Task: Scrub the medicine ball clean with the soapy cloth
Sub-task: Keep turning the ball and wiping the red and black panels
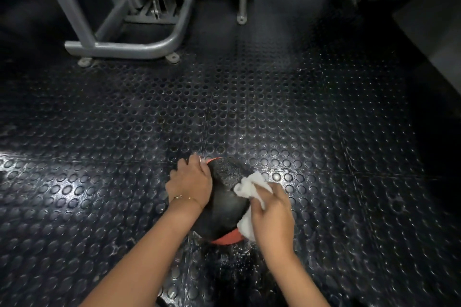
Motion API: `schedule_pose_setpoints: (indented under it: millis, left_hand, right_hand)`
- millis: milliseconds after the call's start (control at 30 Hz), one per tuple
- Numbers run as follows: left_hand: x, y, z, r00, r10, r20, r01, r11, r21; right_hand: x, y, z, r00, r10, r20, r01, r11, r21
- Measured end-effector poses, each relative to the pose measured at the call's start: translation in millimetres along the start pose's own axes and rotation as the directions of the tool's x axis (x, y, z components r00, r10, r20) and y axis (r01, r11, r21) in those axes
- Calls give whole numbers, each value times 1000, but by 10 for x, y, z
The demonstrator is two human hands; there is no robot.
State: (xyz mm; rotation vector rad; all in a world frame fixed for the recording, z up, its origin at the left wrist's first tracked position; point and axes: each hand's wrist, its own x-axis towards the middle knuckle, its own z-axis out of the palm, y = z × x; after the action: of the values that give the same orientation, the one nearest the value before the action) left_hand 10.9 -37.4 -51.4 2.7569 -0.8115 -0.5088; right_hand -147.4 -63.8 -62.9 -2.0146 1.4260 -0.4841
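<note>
right hand gripping white cloth against medicine ball, left hand cupping ball's far left side

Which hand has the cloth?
The right hand grips the white cloth against the ball; the left hand, wearing a bracelet, only holds the ball.

Studded rubber floor bears medicine ball and grey machine frame.
</note>
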Motion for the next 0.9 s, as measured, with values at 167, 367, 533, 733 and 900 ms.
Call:
schedule_pose_setpoints:
  millis: [167, 367, 533, 733, 900]
  left_hand:
    - [98, -195, 147, 981, 191, 39, -160, 902, -401]
    - [-92, -222, 211, 988, 142, -57, -153, 941, -301]
    - [-131, -222, 179, 989, 143, -47, -151, 949, -276]
    - [-233, -32, 212, 976, 206, -66, -214, 962, -169]
    - [-288, -76, 194, 968, 247, -52, -251, 961, -116]
  right_hand:
    - [28, 100, -56, 996, -80, 38, 82, 995, -49]
    - [180, -98, -123, 998, -6, 61, 13, 993, -117]
    - [148, -135, -195, 981, -177, 78, 188, 970, -154]
    - [185, -75, -200, 979, -190, 80, 203, 955, -217]
    - [203, 20, -239, 959, -275, 65, 283, 943, -177]
